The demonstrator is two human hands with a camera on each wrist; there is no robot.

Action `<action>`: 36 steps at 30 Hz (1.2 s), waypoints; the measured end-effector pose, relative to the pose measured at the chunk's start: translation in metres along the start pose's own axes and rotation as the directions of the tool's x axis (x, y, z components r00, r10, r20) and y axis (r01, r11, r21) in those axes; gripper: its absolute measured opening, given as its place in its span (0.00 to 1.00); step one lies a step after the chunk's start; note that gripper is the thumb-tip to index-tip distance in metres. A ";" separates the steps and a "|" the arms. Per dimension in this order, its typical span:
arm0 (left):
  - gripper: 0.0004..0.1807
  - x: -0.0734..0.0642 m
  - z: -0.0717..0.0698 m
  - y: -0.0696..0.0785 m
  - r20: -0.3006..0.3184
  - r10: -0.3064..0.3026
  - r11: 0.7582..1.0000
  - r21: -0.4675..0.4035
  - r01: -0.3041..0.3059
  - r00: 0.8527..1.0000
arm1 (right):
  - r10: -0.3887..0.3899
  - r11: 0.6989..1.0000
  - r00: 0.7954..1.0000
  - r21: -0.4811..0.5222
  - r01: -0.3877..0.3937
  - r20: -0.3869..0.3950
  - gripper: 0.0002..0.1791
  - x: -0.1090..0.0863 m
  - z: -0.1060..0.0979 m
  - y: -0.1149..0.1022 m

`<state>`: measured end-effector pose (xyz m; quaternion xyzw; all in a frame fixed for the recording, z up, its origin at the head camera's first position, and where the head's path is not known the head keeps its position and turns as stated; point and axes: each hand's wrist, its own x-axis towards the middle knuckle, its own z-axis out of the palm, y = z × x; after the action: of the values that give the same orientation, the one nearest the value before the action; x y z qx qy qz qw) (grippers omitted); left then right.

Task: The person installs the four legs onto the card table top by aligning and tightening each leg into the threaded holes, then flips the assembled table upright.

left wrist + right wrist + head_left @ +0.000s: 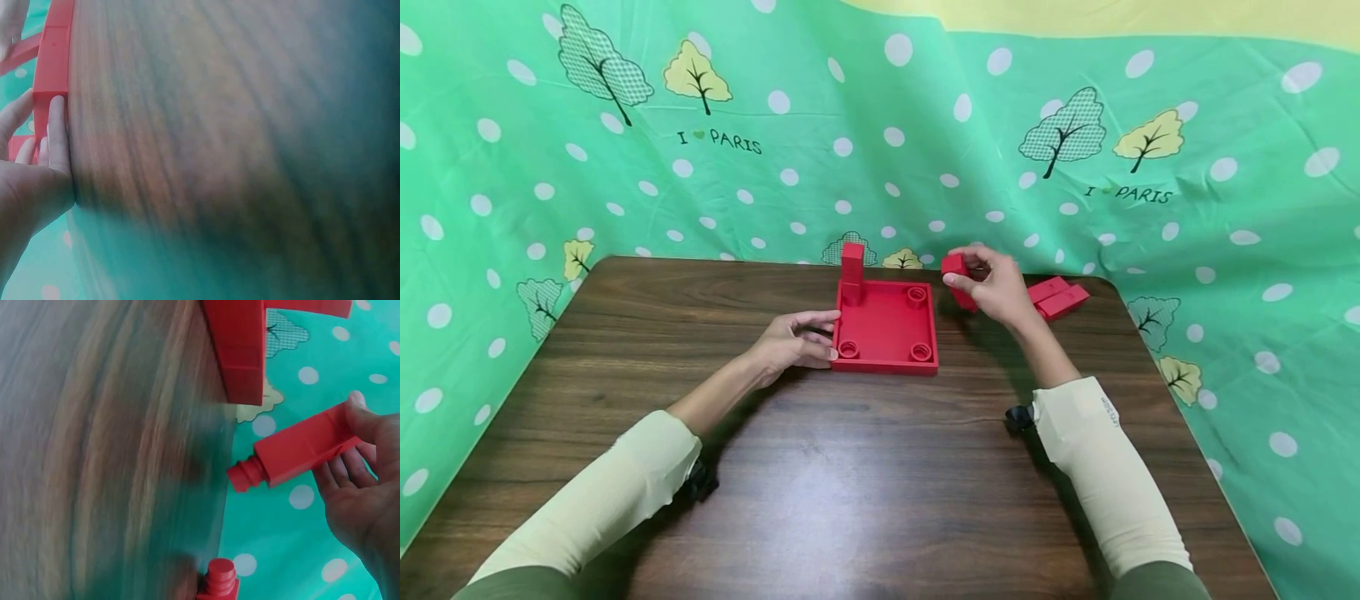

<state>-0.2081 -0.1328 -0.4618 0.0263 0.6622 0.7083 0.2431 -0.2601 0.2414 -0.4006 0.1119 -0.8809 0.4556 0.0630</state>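
A red square tray-like base [883, 333] lies on the table with raised threaded rings in three corners. At its far left corner a red square post [852, 273] stands upright. My left hand [793, 342] touches the base's left side, its fingers extended along the edge, as the left wrist view also shows. To the right of the base, my right hand [992, 287] pinches a second red post [306, 447] by one end between thumb and fingers. That post's threaded screw end [247, 475] points toward the table, apart from the base.
Two more red posts [1057, 297] lie side by side at the table's far right; a threaded end [220, 575] shows in the right wrist view. Behind the brown wooden table [820, 500] hangs a green dotted cloth [820, 125].
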 end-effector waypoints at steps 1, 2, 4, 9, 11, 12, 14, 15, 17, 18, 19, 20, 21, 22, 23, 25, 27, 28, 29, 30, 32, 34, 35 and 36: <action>0.46 0.000 0.000 0.000 -0.001 -0.002 1.000 0.002 0.002 1.000 | 0.007 1.000 1.000 0.023 -0.007 -0.017 0.20 0.000 0.000 0.000; 0.46 0.000 0.000 0.000 -0.002 -0.003 1.000 0.004 0.003 1.000 | 0.016 0.999 0.999 0.043 -0.015 -0.033 0.20 0.000 0.001 -0.001; 0.46 0.000 0.000 0.000 -0.001 -0.009 1.000 0.004 0.009 1.000 | 0.041 0.996 0.997 0.076 -0.037 -0.060 0.21 -0.001 0.001 -0.002; 0.46 0.000 -0.001 0.000 0.003 -0.017 1.000 0.006 0.017 1.000 | 0.095 0.984 0.989 0.161 -0.076 -0.113 0.23 -0.001 0.003 -0.004; 0.46 0.000 -0.001 0.000 0.002 -0.017 1.000 0.014 0.017 1.000 | 0.105 0.977 0.986 0.196 -0.078 -0.132 0.23 -0.001 0.004 -0.006; 0.46 0.000 -0.001 0.000 0.000 -0.017 1.000 0.019 0.017 1.000 | 0.108 0.975 0.984 0.209 -0.077 -0.142 0.23 -0.002 0.004 -0.007; 0.46 0.001 -0.001 -0.001 -0.001 -0.016 1.000 0.025 0.016 1.000 | 0.106 0.970 0.981 0.235 -0.065 -0.163 0.24 -0.001 0.005 -0.008; 0.46 0.001 -0.001 -0.001 -0.001 -0.015 0.999 0.028 0.015 1.000 | 0.101 0.966 0.980 0.251 -0.055 -0.173 0.24 -0.001 0.006 -0.009; 0.46 0.001 -0.002 -0.001 -0.002 -0.014 1.000 0.027 0.014 1.000 | 0.094 0.960 0.977 0.276 -0.038 -0.191 0.24 0.000 0.008 -0.009; 0.46 0.001 -0.002 -0.002 -0.001 -0.013 1.000 0.025 0.013 1.000 | 0.091 0.956 0.976 0.290 -0.031 -0.195 0.24 0.001 0.008 -0.010; 0.46 0.002 -0.002 -0.002 -0.001 -0.010 1.000 0.024 0.010 1.000 | 0.090 0.952 0.976 0.307 -0.025 -0.199 0.24 0.001 0.009 -0.011; 0.46 0.002 -0.002 -0.002 -0.001 -0.007 1.000 0.021 0.007 1.000 | 0.088 0.947 0.975 0.320 -0.019 -0.203 0.25 0.002 0.010 -0.012; 0.46 0.002 -0.002 -0.002 -0.003 -0.004 1.000 0.020 0.004 1.000 | 0.087 0.943 0.975 0.334 -0.013 -0.206 0.25 0.002 0.011 -0.014; 0.46 0.002 -0.002 -0.003 -0.002 -0.001 1.000 0.019 0.001 1.000 | 0.087 0.939 0.974 0.344 -0.010 -0.210 0.25 0.003 0.012 -0.015; 0.46 0.002 -0.002 -0.003 -0.002 0.002 1.000 0.021 -0.002 1.000 | 0.087 0.935 0.973 0.355 -0.006 -0.213 0.25 0.004 0.013 -0.016; 0.46 0.002 -0.002 -0.003 -0.002 0.006 1.000 0.019 -0.006 1.000 | 0.081 0.928 0.972 0.372 0.007 -0.222 0.25 0.005 0.016 -0.018; 0.46 0.002 -0.002 -0.003 0.000 0.009 1.000 0.017 -0.009 1.000 | 0.079 0.921 0.971 0.390 0.016 -0.226 0.25 0.007 0.018 -0.019; 0.46 0.002 -0.003 -0.003 0.000 0.009 1.000 0.017 -0.009 1.000 | 0.079 0.918 0.970 0.396 0.018 -0.228 0.25 0.008 0.019 -0.020; 0.46 0.002 -0.003 -0.003 -0.001 0.010 1.000 0.018 -0.010 1.000 | 0.081 0.914 0.970 0.405 0.019 -0.227 0.24 0.009 0.021 -0.021; 0.46 0.002 -0.003 -0.003 0.000 0.009 1.000 0.016 -0.009 1.000 | 0.083 0.912 0.970 0.409 0.018 -0.228 0.24 0.009 0.022 -0.022; 0.46 0.001 -0.003 -0.002 0.000 0.008 1.000 0.015 -0.008 1.000 | 0.088 0.907 0.970 0.420 0.016 -0.225 0.24 0.011 0.024 -0.023; 0.46 0.001 -0.002 -0.002 0.003 0.005 1.000 0.012 -0.005 1.000 | 0.090 0.904 0.970 0.427 0.014 -0.224 0.24 0.012 0.026 -0.024; 0.46 0.001 -0.002 -0.002 0.005 0.003 1.000 0.009 -0.003 1.000 | 0.090 0.903 0.970 0.430 0.016 -0.225 0.24 0.013 0.028 -0.024; 0.46 0.000 -0.002 -0.002 0.007 0.000 1.000 0.005 -0.001 1.000 | 0.089 0.904 0.970 0.428 0.018 -0.228 0.24 0.013 0.029 -0.024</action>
<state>-0.2086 -0.1342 -0.4636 0.0296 0.6632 0.7065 0.2452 -0.2672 0.2028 -0.3959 0.0505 -0.7473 0.6486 0.1354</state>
